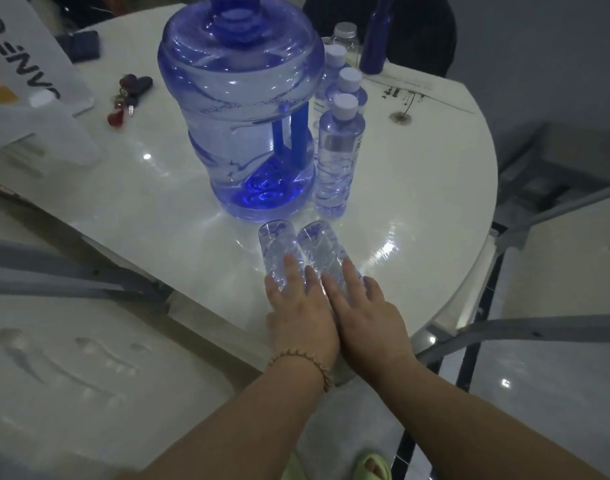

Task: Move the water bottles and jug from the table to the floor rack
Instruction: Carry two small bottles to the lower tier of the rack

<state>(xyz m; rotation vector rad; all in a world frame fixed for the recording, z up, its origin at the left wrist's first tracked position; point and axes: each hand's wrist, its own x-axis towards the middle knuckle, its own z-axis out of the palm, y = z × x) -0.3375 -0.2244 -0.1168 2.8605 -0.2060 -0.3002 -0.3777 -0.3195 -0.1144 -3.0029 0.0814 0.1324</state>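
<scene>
A big blue water jug [243,109] stands upright in the middle of the round white table [418,188]. Right beside it stands a row of several clear water bottles [338,150] with white caps. Two more clear bottles lie tilted with their bases toward the jug. My left hand [298,306] grips the left bottle [274,242], fingers curled over its body. My right hand [362,306] grips the right bottle [319,242] the same way. Both hands sit side by side near the table's front edge.
A bunch of keys [128,95] and a white printed bag [26,84] lie at the table's left. A dark blue bottle [378,36] stands at the back. Grey chair frames [525,330] flank the table, over a tiled floor. A green slipper [373,467] shows below.
</scene>
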